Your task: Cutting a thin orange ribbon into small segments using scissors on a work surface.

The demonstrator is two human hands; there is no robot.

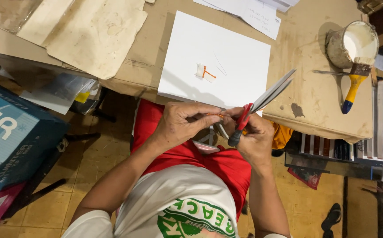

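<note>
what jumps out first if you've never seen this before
The scissors with red handles, held in the right hand at centre, blades pointing up and right. The left hand pinches a thin orange strip beside them. Behind lies a white board, and a pot of white paint with a yellow-handled brush stands at the table's right end.

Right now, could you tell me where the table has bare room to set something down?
Bare cardboard lies between the white canvas and the paint can, down to the table edge. The canvas has bare white around the small orange piece. Crowded by the brush.
</note>
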